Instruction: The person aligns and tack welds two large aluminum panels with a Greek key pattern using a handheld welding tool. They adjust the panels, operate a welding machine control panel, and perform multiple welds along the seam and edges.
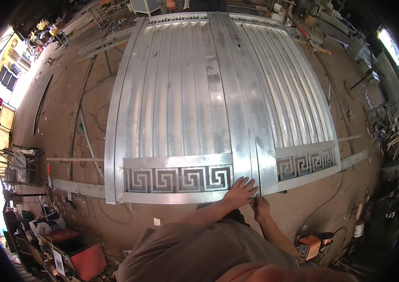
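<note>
A big silvery metal gate (pixel 180 94) lies flat in front of me in two leaves side by side. Upright slats fill both leaves, and square spiral panels (pixel 180 179) run along the near and far ends. My left hand (pixel 240 192) rests with fingers spread on the near end of the middle rail, beside the seam between the leaves. Just right of it, my right hand (pixel 261 207) is closed at the near edge of that seam. Whatever its fingers hold, if anything, is too small to make out.
Long metal bars (pixel 84 188) lie under and beside the gate at the left. A red box-shaped machine (pixel 84 258) stands at the lower left. An orange machine (pixel 308 246) with a wire spool sits at the lower right. Scrap is piled along the right. Another person's hand (pixel 171 4) shows beyond the far end.
</note>
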Available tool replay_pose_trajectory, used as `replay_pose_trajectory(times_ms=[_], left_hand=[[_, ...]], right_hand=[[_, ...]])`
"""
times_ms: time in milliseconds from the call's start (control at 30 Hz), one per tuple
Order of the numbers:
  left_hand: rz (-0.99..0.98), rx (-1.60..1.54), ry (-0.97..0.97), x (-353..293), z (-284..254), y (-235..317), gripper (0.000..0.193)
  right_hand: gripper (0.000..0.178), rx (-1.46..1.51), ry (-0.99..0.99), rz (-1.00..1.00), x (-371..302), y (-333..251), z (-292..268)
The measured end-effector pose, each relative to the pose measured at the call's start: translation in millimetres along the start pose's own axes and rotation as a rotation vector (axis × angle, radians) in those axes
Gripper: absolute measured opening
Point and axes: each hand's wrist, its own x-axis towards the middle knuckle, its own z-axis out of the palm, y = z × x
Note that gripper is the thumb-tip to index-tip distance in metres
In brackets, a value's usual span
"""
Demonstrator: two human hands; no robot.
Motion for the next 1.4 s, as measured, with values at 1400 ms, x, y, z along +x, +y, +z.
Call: replay_pose_trajectory(times_ms=[1400], left_hand=[[-0.039,0.162,-0.145,7.9,8.8,7.7,0.063]], right_hand=[[0.028,-0.127,-0.163,0.137,8.9,-20.2,-9.5]])
